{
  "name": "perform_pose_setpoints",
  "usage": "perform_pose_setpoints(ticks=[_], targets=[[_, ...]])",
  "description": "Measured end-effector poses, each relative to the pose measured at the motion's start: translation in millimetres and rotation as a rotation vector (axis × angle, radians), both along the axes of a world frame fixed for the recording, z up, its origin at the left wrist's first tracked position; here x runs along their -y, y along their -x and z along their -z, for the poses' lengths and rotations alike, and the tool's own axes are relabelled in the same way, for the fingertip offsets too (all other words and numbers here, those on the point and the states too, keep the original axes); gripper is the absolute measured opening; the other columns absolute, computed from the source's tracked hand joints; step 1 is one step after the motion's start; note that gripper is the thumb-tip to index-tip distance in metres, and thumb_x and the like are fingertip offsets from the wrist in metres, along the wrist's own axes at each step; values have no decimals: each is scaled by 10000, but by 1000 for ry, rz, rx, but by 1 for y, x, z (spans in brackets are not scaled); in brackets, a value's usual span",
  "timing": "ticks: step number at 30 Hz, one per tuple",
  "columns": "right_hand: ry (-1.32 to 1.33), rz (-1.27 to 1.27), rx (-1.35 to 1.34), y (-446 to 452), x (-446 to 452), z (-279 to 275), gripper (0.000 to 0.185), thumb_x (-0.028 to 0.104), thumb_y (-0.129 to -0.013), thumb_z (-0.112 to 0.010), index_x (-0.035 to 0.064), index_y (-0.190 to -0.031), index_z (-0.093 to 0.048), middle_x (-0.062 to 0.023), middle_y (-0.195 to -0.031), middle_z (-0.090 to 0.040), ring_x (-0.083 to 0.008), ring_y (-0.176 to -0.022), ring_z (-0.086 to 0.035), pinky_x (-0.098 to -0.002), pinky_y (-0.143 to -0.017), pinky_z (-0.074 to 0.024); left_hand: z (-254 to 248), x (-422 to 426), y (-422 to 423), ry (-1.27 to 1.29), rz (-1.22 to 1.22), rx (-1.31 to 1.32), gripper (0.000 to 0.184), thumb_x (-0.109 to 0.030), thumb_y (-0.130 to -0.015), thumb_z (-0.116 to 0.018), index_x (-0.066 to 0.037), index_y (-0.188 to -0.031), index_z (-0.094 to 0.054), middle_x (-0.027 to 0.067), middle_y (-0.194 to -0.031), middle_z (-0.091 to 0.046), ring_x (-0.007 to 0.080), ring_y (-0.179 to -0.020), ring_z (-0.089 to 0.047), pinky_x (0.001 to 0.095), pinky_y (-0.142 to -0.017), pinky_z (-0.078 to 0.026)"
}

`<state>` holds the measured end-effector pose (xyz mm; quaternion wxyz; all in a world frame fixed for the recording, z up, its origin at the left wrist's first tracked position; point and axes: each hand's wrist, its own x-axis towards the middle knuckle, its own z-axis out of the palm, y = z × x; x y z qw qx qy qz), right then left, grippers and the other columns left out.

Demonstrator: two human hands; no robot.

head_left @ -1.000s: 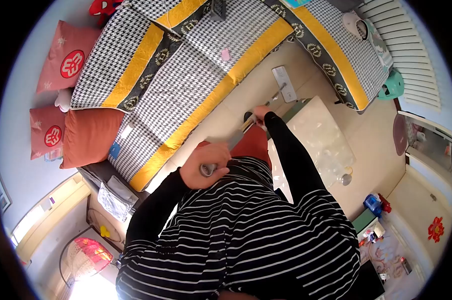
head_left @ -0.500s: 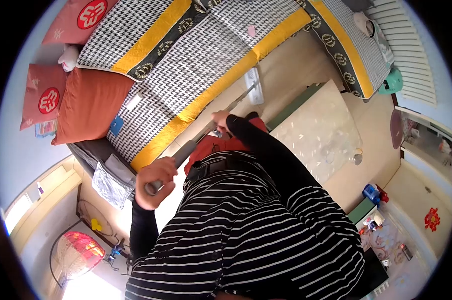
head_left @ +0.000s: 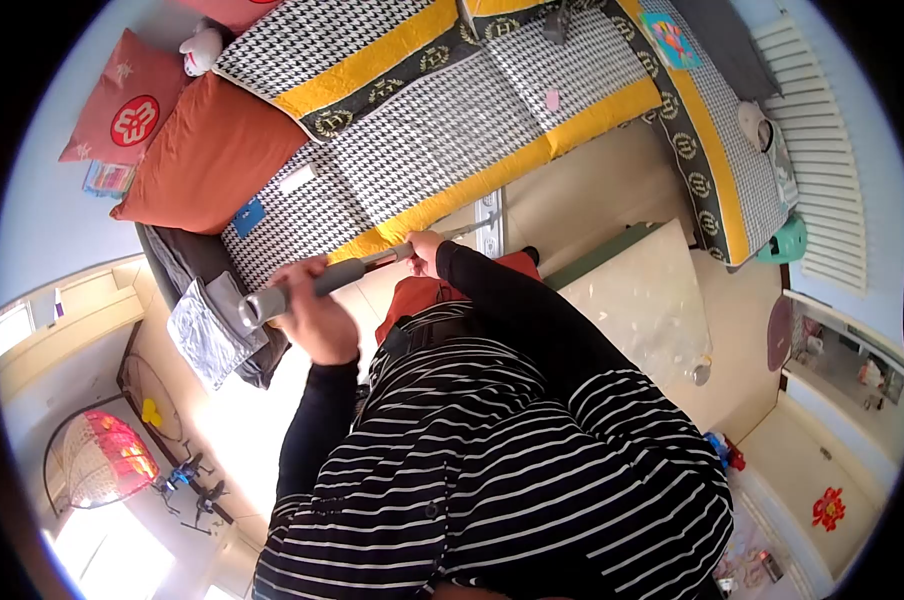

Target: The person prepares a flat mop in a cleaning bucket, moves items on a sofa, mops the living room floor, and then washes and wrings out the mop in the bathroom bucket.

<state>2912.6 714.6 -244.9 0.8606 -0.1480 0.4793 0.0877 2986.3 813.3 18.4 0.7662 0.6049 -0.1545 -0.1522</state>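
A long-handled flat mop (head_left: 380, 259) slants from lower left to upper right across my front. My left hand (head_left: 317, 318) is wrapped round its thick grey grip, just below the handle's end. Farther down the pole, my right hand (head_left: 424, 254) is closed round the thin shaft. The mop's pale, flat head (head_left: 489, 224) rests on the floor beside the yellow edge of the sofa cover, partly under it as far as I can see.
A houndstooth-covered sofa (head_left: 412, 135) runs along the far side, with an orange cushion (head_left: 212, 150) on it. A pale-topped table (head_left: 632, 300) stands to the right. Dark and silver cloths (head_left: 212, 330) hang at the sofa's left end. A hanging basket chair (head_left: 102, 460) is at lower left.
The mop's handle end has swung up and left with my left hand. Its head sits lower and slightly left in view. My right hand has shifted a little left, and the camera view has turned.
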Motion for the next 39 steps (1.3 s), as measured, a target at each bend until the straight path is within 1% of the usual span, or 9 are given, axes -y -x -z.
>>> perform_pose_setpoints(ticks=[5, 15, 19, 20, 26, 29, 32, 35, 39], targets=[[2, -74, 60, 23, 36, -9, 236, 260, -851, -476, 115, -665, -469, -32, -571, -460, -153, -483, -446, -321, -462, -373, -4, 53, 21, 18, 8, 92, 127, -64, -935, -512, -54, -824, -451, 36, -721, -463, 132, -686, -460, 304, -681, -435], [-86, -488, 31, 79, 120, -17, 238, 292, -846, -460, 128, -678, -500, 6, -559, -468, -106, -449, -433, -274, -421, -376, -22, 135, 110, -82, -136, 73, 147, -5, -898, -498, -53, -785, -417, 35, -634, -433, 130, -589, -442, 298, -605, -424], [-254, -732, 171, 104, 146, 2, 250, 281, -860, -435, 118, -689, -517, 12, -556, -459, -95, -428, -407, -248, -398, -352, -32, 157, 155, -218, -119, 151, 179, -47, -939, -465, -37, -777, -389, 91, -631, -538, 131, -572, -454, 275, -590, -412], [-209, -776, 183, 106, 153, -17, 239, 266, -862, -440, 115, -699, -527, 14, -555, -452, -97, -444, -417, -253, -409, -357, -32, 157, 161, -242, -150, 150, 179, -47, -942, -460, -36, -779, -386, 89, -626, -533, 131, -571, -454, 275, -592, -413], [-46, -886, 134, 111, 114, -32, 223, 227, -852, -470, 96, -673, -496, -10, -553, -440, -117, -460, -433, -283, -444, -399, -35, 128, 189, -229, -572, 65, 206, -62, -958, -478, -39, -767, -403, 62, -606, -472, 144, -583, -455, 315, -627, -443], [-123, -949, 111, 115, 86, -18, 233, 230, -850, -475, 91, -662, -477, -22, -559, -444, -123, -450, -434, -287, -431, -402, -36, 103, 205, -227, -767, 53, 197, -79, -959, -501, -36, -782, -428, 65, -623, -473, 153, -581, -457, 336, -641, -460], [-115, -1148, 62, 109, 45, -11, 201, 192, -837, -448, 71, -682, -490, -55, -568, -479, -137, -414, -438, -290, -375, -389, -27, 67, 219, -173, -970, 91, 182, -100, -956, -534, -34, -811, -444, 67, -633, -474, 164, -587, -465, 360, -666, -479], [-36, -1409, 50, 107, -13, -7, 249, 239, -851, -473, 83, -657, -486, -20, -548, -465, -122, -428, -448, -279, -402, -409, -22, 15, 233, -151, -1207, 53, 164, -113, -955, -553, -25, -852, -460, 72, -665, -501, 171, -615, -506, 374, -690, -486], [-30, -1808, 37, 125, -103, 9, 235, 207, -856, -427, 82, -667, -491, -32, -538, -500, -134, -410, -481, -297, -377, -419, -19, -45, 277, -150, -1516, 23, 203, -162, -961, -581, -42, -856, -457, 52, -688, -488, 155, -660, -501, 355, -715, -481]])
